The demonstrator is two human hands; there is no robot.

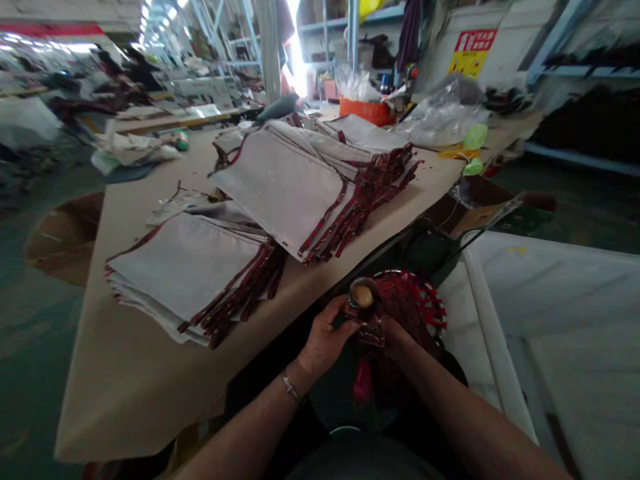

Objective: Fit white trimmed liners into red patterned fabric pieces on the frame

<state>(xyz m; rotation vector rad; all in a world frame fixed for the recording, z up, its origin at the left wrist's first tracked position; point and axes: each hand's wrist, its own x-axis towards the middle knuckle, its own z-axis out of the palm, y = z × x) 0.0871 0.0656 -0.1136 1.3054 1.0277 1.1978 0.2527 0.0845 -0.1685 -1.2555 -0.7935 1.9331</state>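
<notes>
My left hand, with a bracelet at the wrist, is closed with thumb and fingers on a small dark round roll that has a tan centre. Close beside it, my right hand is closed at the patterned dark red cloth hanging from the roll; its fingertips are partly hidden. Both hands are low, off the table's front edge. Behind them, a red openwork basket holds more of the dark red patterned fabric.
On the paper-covered table lie two stacks of pale panels with dark red edging, a nearer stack and a farther stack. A large white bin stands at right. An orange tray and clear plastic bags sit farther back.
</notes>
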